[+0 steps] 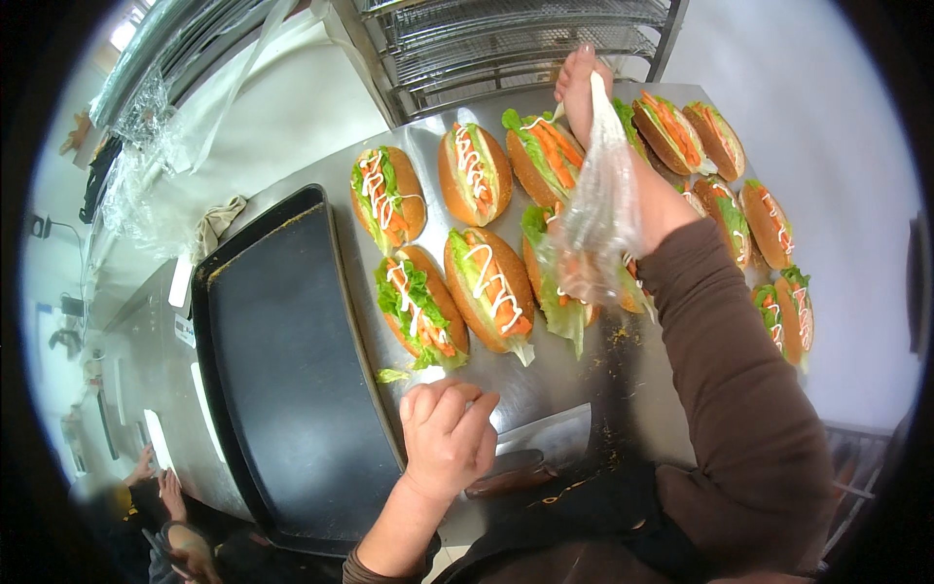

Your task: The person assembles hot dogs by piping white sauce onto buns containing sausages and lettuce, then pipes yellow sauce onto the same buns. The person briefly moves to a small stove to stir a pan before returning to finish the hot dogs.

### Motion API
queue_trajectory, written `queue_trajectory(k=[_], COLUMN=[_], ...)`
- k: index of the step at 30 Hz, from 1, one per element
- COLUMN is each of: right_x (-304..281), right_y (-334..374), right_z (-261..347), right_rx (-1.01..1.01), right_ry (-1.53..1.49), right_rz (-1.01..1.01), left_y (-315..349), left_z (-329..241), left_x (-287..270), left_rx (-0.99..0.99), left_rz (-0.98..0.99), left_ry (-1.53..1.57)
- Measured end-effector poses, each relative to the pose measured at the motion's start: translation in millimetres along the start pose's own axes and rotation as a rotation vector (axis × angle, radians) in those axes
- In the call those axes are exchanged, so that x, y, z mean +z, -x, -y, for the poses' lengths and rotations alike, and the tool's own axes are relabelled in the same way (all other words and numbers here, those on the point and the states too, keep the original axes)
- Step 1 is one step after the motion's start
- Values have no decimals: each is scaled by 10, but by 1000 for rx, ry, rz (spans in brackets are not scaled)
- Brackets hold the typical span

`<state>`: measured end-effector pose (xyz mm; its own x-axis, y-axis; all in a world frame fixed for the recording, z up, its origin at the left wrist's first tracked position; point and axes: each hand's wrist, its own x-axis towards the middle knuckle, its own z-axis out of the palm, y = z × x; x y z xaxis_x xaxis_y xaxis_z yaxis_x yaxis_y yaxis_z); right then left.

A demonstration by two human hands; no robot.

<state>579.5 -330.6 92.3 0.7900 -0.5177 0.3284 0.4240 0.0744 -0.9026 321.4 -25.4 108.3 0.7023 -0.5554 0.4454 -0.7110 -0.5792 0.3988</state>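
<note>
My right hand (582, 92) is raised over the back of the metal table, closed on the twisted top of a clear plastic piping bag (598, 219) with a little white sauce in it. The bag hangs in front of several filled buns and hides part of them. White zigzag sauce tops the carrot and lettuce in the nearer buns, such as one bun (489, 289) at the middle and another bun (420, 307) beside it. My left hand (448, 438) is curled into a loose fist just in front of these, with nothing showing in it.
A large black baking tray (292, 370) lies left of the buns. A broad-bladed knife (555, 440) with a brown handle rests near the table's front edge. A wire rack (516, 39) stands behind; crumpled plastic film (146, 195) is at far left. Another person's hands (170, 492) show lower left.
</note>
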Motion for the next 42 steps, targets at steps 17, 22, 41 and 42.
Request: queue_trajectory(k=[17, 22, 41, 42], right_x=[-296, -318, -1164, -1150], right_y=[442, 598, -335, -370], right_z=[172, 213, 475, 438], right_rx=[37, 183, 35, 25], right_ry=[93, -18, -199, -177], right_rz=[221, 219, -159, -142], left_y=[348, 466, 1914, 1927], left_z=[-259, -330, -1273, -1291], left_x=[87, 97, 670, 732], left_rx=[-173, -197, -826, -874], left_rz=[-1, -17, -314, -367], left_ry=[159, 138, -108, -79])
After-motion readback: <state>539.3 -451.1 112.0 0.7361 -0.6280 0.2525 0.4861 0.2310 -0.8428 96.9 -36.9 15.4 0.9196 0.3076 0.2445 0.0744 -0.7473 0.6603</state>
